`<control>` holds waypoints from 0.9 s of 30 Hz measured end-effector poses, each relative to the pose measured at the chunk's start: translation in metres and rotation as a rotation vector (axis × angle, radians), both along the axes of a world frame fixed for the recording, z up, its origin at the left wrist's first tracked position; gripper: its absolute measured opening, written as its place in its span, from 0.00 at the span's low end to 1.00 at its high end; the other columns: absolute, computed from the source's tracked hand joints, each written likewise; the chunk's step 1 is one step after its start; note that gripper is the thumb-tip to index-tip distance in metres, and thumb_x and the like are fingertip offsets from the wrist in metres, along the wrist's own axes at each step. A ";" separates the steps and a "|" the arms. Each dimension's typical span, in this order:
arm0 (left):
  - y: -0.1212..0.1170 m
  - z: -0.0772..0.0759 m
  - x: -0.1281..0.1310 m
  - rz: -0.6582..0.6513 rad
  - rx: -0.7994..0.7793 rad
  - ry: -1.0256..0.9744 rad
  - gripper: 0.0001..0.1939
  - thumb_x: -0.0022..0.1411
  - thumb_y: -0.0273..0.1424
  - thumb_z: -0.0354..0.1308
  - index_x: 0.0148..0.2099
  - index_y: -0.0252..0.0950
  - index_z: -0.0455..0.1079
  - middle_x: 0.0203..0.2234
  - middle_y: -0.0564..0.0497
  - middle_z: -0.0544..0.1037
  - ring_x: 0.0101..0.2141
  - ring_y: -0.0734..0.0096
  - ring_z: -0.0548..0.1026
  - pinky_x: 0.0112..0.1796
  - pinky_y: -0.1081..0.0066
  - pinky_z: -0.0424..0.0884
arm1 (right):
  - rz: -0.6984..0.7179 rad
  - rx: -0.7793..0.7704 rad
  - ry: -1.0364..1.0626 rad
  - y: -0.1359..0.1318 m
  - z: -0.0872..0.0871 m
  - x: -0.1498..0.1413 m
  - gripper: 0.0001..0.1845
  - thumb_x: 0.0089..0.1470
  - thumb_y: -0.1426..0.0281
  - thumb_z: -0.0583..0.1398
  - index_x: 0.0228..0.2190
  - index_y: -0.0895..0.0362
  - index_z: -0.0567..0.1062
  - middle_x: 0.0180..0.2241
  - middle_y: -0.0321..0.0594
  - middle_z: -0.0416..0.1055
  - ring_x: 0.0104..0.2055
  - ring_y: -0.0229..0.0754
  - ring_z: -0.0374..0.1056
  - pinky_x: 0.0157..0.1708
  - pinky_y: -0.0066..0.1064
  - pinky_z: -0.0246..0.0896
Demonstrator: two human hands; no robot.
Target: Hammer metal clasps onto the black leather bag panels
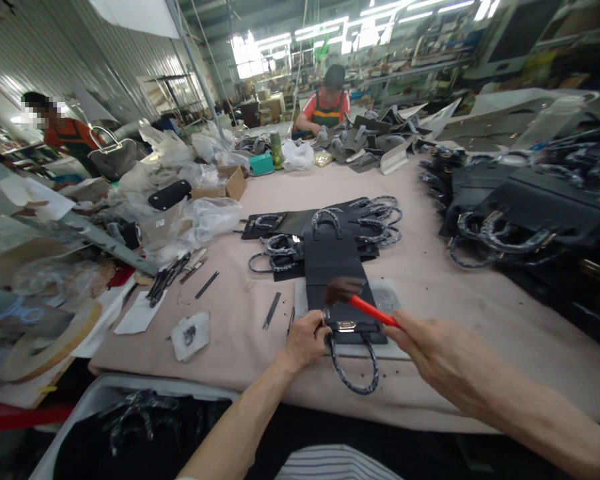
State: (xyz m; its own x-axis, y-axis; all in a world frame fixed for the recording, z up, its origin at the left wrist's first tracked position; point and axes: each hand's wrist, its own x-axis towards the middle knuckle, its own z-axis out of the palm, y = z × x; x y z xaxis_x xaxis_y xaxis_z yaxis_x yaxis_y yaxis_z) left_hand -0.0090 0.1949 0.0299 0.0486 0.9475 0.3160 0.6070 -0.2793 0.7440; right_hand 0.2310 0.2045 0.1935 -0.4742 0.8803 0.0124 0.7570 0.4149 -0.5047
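Observation:
A black handbag panel [331, 270] lies lengthwise over a pale slab [386, 297] at the table's near side. Its wrapped handle [355, 388] loops toward me, and a shiny metal clasp [346, 327] sits near that end. My left hand [307, 339] is closed at the panel's left edge, pinching a small metal piece [326, 316] upright. My right hand [425, 343] grips the red handle of a hammer [373, 310]. The hammer's head, blurred, hangs just above the panel, close to the left fingers.
More black panels with wrapped handles [380, 223] lie beyond. A large pile of black bag parts [540, 200] covers the right side. Dark strips [271, 310] and a crumpled white sheet [191, 335] lie leftward. A bin [87, 407] stands below the edge; a co-worker [327, 107] sits opposite.

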 end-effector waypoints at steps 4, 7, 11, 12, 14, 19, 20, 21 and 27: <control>-0.001 -0.001 -0.001 0.000 0.023 -0.026 0.07 0.60 0.21 0.56 0.38 0.38 0.70 0.33 0.50 0.76 0.36 0.66 0.76 0.41 0.69 0.73 | -0.136 0.075 0.176 0.003 0.009 0.005 0.20 0.64 0.50 0.45 0.27 0.49 0.61 0.17 0.34 0.62 0.17 0.40 0.56 0.22 0.34 0.47; 0.000 0.001 -0.002 -0.024 0.011 -0.026 0.07 0.61 0.20 0.56 0.38 0.38 0.69 0.34 0.50 0.76 0.37 0.66 0.76 0.41 0.69 0.73 | -0.156 -0.044 0.162 0.009 -0.014 0.018 0.21 0.62 0.50 0.48 0.25 0.49 0.62 0.18 0.35 0.63 0.19 0.41 0.59 0.23 0.34 0.50; 0.000 0.002 -0.003 -0.047 -0.001 -0.017 0.08 0.62 0.20 0.56 0.40 0.38 0.69 0.35 0.50 0.76 0.37 0.66 0.76 0.42 0.68 0.73 | -0.397 -0.413 0.201 0.018 -0.081 0.049 0.22 0.60 0.48 0.48 0.24 0.50 0.63 0.18 0.33 0.60 0.18 0.40 0.58 0.19 0.32 0.52; 0.000 0.002 -0.003 -0.048 -0.005 -0.012 0.08 0.62 0.20 0.56 0.39 0.38 0.68 0.35 0.50 0.75 0.37 0.66 0.75 0.42 0.68 0.73 | -0.473 -0.501 0.245 0.019 -0.098 0.058 0.22 0.59 0.47 0.48 0.26 0.51 0.63 0.18 0.31 0.59 0.17 0.39 0.56 0.17 0.31 0.51; -0.001 0.003 -0.003 -0.047 -0.017 -0.007 0.07 0.62 0.20 0.57 0.40 0.38 0.69 0.35 0.49 0.75 0.37 0.65 0.75 0.42 0.68 0.73 | -0.568 -0.594 0.313 0.021 -0.125 0.075 0.23 0.60 0.46 0.46 0.28 0.51 0.63 0.19 0.30 0.58 0.15 0.38 0.54 0.15 0.31 0.51; 0.000 0.009 -0.008 -0.076 -0.046 -0.013 0.10 0.64 0.22 0.57 0.47 0.38 0.71 0.42 0.47 0.77 0.42 0.64 0.77 0.46 0.66 0.74 | -0.573 -0.312 -0.085 0.032 -0.152 0.098 0.21 0.64 0.55 0.46 0.29 0.54 0.68 0.25 0.44 0.70 0.25 0.46 0.67 0.26 0.37 0.62; 0.001 0.011 -0.009 -0.093 -0.054 -0.017 0.10 0.64 0.23 0.58 0.47 0.38 0.71 0.42 0.47 0.77 0.42 0.64 0.77 0.46 0.66 0.74 | -0.571 -0.233 -0.173 0.034 -0.152 0.097 0.19 0.64 0.58 0.48 0.32 0.56 0.70 0.29 0.50 0.73 0.30 0.50 0.70 0.31 0.40 0.63; 0.002 0.012 -0.011 -0.112 -0.062 -0.026 0.09 0.65 0.23 0.58 0.47 0.38 0.71 0.41 0.47 0.78 0.42 0.64 0.77 0.46 0.65 0.74 | -0.557 -0.154 -0.224 0.037 -0.150 0.094 0.18 0.63 0.59 0.50 0.36 0.59 0.72 0.35 0.56 0.74 0.36 0.53 0.71 0.35 0.43 0.64; 0.005 0.015 -0.015 -0.143 -0.077 -0.098 0.10 0.63 0.21 0.58 0.45 0.36 0.74 0.45 0.45 0.78 0.47 0.64 0.78 0.51 0.64 0.73 | -0.151 0.242 0.033 0.040 -0.150 0.026 0.21 0.64 0.64 0.54 0.54 0.60 0.71 0.57 0.55 0.69 0.59 0.55 0.64 0.57 0.47 0.61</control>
